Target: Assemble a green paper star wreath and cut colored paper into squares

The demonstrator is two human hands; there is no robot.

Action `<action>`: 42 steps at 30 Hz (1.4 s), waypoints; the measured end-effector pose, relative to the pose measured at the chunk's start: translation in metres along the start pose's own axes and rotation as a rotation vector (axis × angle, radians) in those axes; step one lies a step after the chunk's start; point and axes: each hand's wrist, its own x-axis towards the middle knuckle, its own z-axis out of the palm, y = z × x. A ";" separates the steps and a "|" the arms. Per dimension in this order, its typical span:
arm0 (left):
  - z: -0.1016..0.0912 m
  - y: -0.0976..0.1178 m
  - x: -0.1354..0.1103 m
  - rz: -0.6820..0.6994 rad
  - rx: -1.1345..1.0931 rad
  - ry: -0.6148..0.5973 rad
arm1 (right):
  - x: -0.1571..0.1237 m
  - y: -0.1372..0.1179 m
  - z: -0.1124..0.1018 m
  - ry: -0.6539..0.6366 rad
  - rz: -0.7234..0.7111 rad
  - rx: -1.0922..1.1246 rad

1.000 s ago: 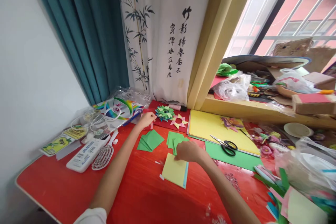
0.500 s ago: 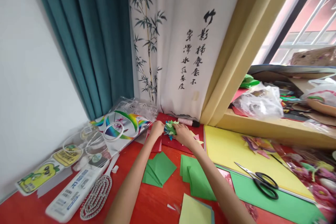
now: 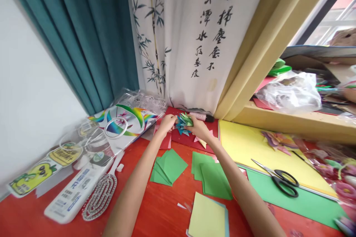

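At the far end of the red table, a cluster of pointed blue and green folded paper pieces (image 3: 183,123) lies between my hands, over a dark red sheet. My left hand (image 3: 168,123) is closed in a pinch at the blue pieces on the cluster's left edge. From the right, my right hand (image 3: 198,126) curls its fingers around the green pieces. Its fingertips are partly hidden. Pink and yellow folded paper pieces (image 3: 202,141) lie just under my right hand. Beside my left hand are pink paper sheets (image 3: 166,142).
Green paper squares (image 3: 172,166) lie in front, with more green paper (image 3: 215,179) and pale yellow sheets (image 3: 207,214). To the right, black-handled scissors (image 3: 283,181) rest on a yellow sheet (image 3: 244,140). A glue tube (image 3: 198,116) lies behind; a hairbrush (image 3: 100,196) lies left.
The camera view has dipped and come closer. Both hands stay at the cluster, and more of its blue points show now between them.
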 end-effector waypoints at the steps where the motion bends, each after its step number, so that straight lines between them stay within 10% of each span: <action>1: 0.000 -0.001 0.001 -0.013 0.017 0.016 | 0.001 0.003 -0.001 0.013 0.018 0.038; 20: 0.013 0.012 -0.008 0.142 -0.029 -0.097 | 0.003 0.022 0.003 0.082 0.096 0.307; 33: 0.006 -0.008 -0.015 0.249 0.367 -0.148 | 0.001 0.014 -0.046 0.266 0.112 0.613; 42: 0.011 0.007 -0.014 0.284 0.178 -0.058 | -0.005 0.013 -0.062 0.209 0.163 1.025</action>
